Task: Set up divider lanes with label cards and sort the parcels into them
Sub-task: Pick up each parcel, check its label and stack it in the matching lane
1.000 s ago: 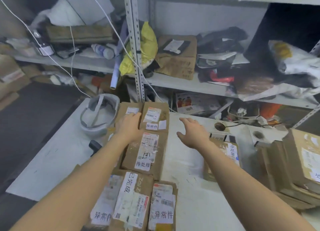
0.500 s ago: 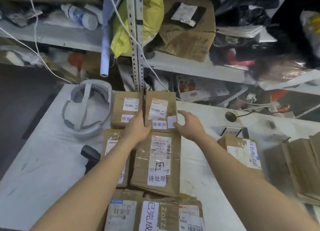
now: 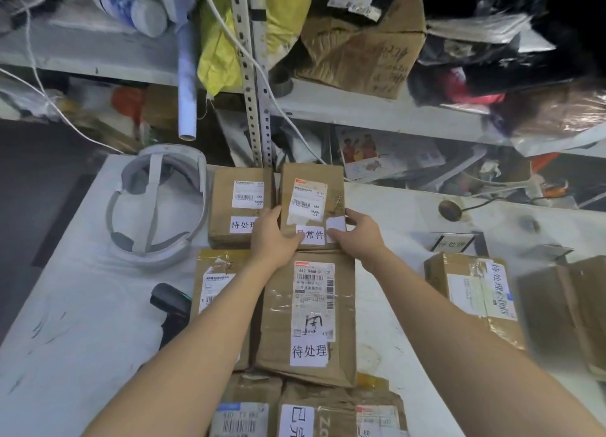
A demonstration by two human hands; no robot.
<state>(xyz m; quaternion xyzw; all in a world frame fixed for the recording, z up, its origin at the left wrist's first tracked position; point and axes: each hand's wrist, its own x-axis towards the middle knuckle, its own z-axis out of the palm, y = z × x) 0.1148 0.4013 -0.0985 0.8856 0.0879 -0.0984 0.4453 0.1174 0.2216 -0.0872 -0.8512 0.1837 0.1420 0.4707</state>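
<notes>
Several brown cardboard parcels with shipping labels and white cards lie in two rows on the white table. Both hands grip the far right parcel: my left hand holds its left near corner, thumb over its white card, and my right hand holds its right near corner. Beside it on the left sits another small parcel. A larger parcel lies nearer to me under my forearms. More parcels lie at the bottom edge. One parcel lies apart at the right.
A grey headset lies at the table's far left, a black handheld scanner beside the parcels. A framed label card stands at the right, with stacked boxes beyond. Cluttered metal shelves rise just behind the table.
The view has moved closer and lower over the table. My right hand came in from the open air to the far right parcel, and both hands now grip its near corners.
</notes>
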